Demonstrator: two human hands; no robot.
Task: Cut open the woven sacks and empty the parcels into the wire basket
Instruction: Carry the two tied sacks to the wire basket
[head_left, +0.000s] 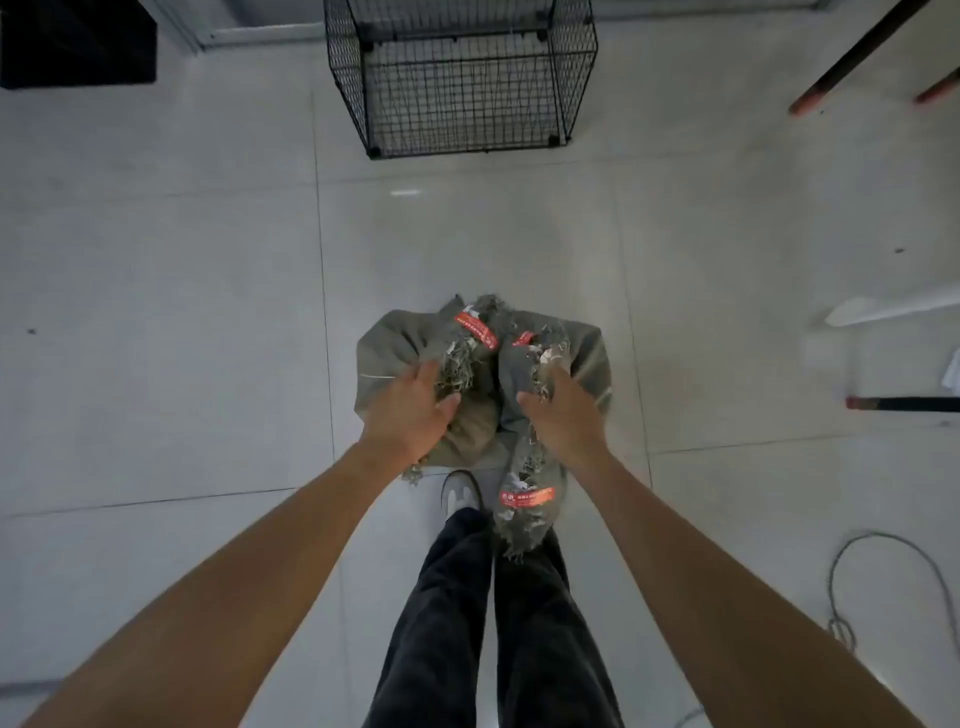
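- Closest in, at 6 o'clock: a frayed strip (527, 496) with an orange label hangs off the sack mouth over the person's legs, just beside the white shoe (460, 491). Step on that mid-lift and it could yank the whole thing sideways.
- Left hand (410, 410) and right hand (563, 415): each grip is clamped on the ragged mouth of the woven sack (384, 343), fingers buried in the fraying. The sack sits on the floor dead centre. That weave looks pretty shredded, so I'd guess it could rip further under load.
- Can't see any parcels from here, so no clue how heavy it is.
- Loose cable (842, 631) lying at 4 o'clock, a trip risk if they step back.
- Floor (156, 312) is pale glossy tile with thin grout lines. Looks slick; spilled stuff would likely skid.
- Wire basket (467, 104) is at 12 o'clock, well apart from the sack, so there's a carry first. It looks light and might shove away if the sack leans on its rim.
- Beyond: dark furniture legs (852, 52) with orange feet at 2 o'clock, black box (78, 41) at 10.
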